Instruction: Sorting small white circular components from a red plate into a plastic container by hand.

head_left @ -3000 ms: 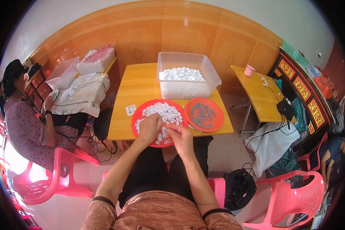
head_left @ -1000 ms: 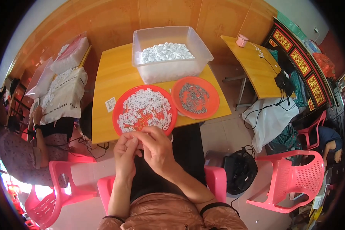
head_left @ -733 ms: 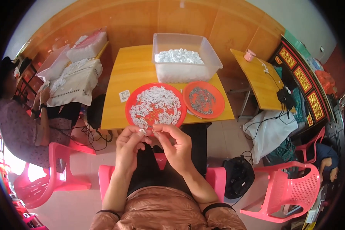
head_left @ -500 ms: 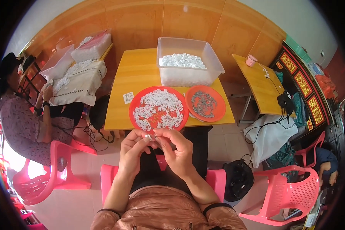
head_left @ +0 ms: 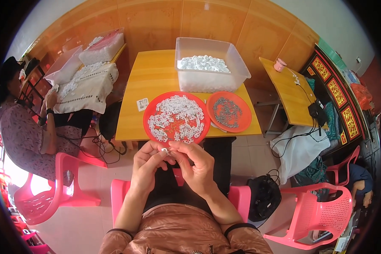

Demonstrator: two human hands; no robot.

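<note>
Between the thumb and fingers of my left hand (head_left: 147, 166) is a small white plastic piece (head_left: 164, 150). My right hand (head_left: 194, 166) meets it there, thumb and forefinger pinched together; whatever they hold is too small to make out. Both hands are just in front of the table's near edge, above my lap. Right beyond them a round red tray (head_left: 146, 122) carries many white plastic pieces (head_left: 178, 111) like the held one. Beside it, an orange-red plate (head_left: 244, 116) holds a heap of small grey metal parts (head_left: 227, 111), perhaps screws.
A clear plastic tub (head_left: 213, 84) of white pieces stands at the back of the yellow table (head_left: 150, 70). A printed card (head_left: 142, 104) lies left. Another person (head_left: 27, 131) sits at the left by a cloth-covered table. Pink chairs (head_left: 321, 211) and a black bag (head_left: 262, 197) flank me.
The view has shifted slightly, so the table and trays appear a little higher. My hands stay together around the white plastic piece, with hardly any change in grip.
</note>
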